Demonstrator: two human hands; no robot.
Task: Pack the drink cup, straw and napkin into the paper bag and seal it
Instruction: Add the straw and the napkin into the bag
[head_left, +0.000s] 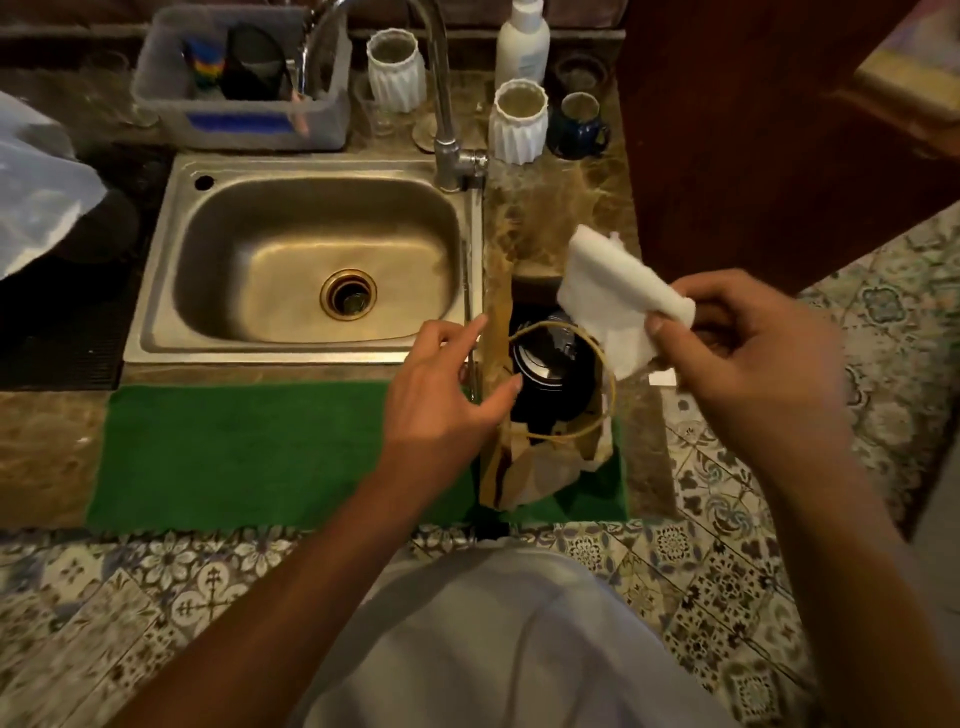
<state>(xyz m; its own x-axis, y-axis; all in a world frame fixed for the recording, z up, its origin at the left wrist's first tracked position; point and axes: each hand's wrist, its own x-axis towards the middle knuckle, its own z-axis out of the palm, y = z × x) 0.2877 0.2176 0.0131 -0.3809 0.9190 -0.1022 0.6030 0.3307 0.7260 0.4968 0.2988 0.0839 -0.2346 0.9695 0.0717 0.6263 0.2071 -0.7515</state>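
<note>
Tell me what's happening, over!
Right hand pinching napkin above open paper bag. Left hand open at bag's edge. Cup inside. Nothing blocking.

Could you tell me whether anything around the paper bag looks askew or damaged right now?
The paper bag looks crumpled and creased along its near wall, its mouth sagging unevenly around the drink cup. No spill shows.

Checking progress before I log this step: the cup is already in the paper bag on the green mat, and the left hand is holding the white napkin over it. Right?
Not quite: in the head view the right hand pinches the white napkin, not the left. The left hand touches the paper bag at its rim. The rest holds: the cup sits inside the bag on the green mat.
</note>
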